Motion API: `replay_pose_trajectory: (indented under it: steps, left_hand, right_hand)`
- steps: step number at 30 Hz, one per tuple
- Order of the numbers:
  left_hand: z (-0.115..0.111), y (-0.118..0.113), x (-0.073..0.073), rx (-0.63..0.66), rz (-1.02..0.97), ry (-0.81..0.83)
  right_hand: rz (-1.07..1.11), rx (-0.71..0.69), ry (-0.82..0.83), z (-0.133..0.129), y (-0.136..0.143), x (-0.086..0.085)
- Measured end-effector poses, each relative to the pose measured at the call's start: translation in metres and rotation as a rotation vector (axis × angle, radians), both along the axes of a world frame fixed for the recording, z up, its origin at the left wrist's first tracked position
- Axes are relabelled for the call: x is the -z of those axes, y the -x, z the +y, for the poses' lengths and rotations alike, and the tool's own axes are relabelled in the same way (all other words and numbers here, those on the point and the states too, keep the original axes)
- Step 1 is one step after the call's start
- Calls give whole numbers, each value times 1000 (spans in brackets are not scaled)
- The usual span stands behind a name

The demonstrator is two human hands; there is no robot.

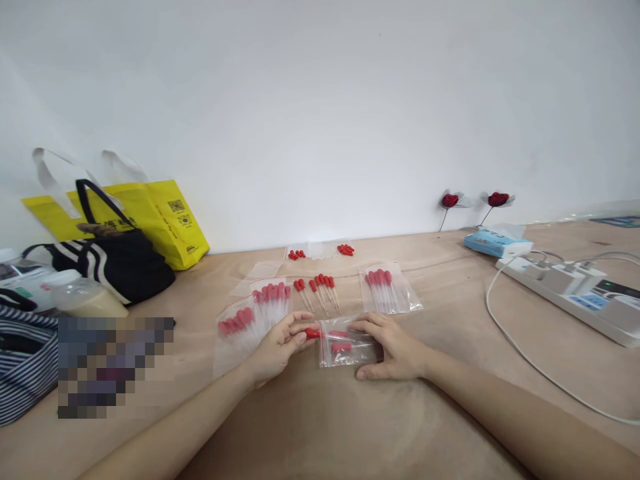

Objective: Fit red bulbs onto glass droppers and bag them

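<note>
My left hand (280, 343) pinches a red dropper bulb (313, 333) between thumb and fingers at the zip end of a small clear zip bag (350, 357). Inside the bag lie red rubber bulbs (341, 348). My right hand (395, 347) holds the bag at its right side, fingertips on the upper part and thumb by the lower edge. Just beyond the hands, several red-topped droppers (325, 290) lie loose on the wooden table (320, 427). Filled bags of droppers lie to the left (237, 327) and to the right (383, 290).
By the wall lies a clear bag (320, 250) with red bulbs at both ends. On the left stand a yellow bag (165, 220), a black bag (125, 263) and a jar (90, 297). A tissue pack (497, 243), power strip (570, 287) and white cable (515, 353) occupy the right.
</note>
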State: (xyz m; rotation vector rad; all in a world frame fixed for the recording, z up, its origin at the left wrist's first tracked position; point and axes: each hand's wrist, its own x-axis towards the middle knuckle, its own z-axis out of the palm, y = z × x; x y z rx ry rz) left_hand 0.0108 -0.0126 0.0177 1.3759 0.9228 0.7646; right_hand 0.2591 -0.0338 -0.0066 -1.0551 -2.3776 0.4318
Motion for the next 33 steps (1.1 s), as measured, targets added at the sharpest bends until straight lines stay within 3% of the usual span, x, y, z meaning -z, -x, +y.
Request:
replay_pose_trajectory:
  steps: [5, 11, 19, 27, 33]
  left_hand:
    - [-2, -7, 2, 18, 61, -20]
    - [-1, -10, 5, 41, 273, -205]
    - [-4, -13, 4, 113, 346, -379]
    - [-1, -26, 11, -73, 509, -468]
    - [-14, -22, 9, 84, 710, -733]
  right_hand:
    - [10, -8, -1, 1, 0, 3]
    - [3, -9, -12, -1, 1, 1]
    - [-43, 49, -80, -3, -2, -1]
    - [-32, 48, -81, -2, -2, 2]
    - [-36, 49, -81, -2, -2, 1]
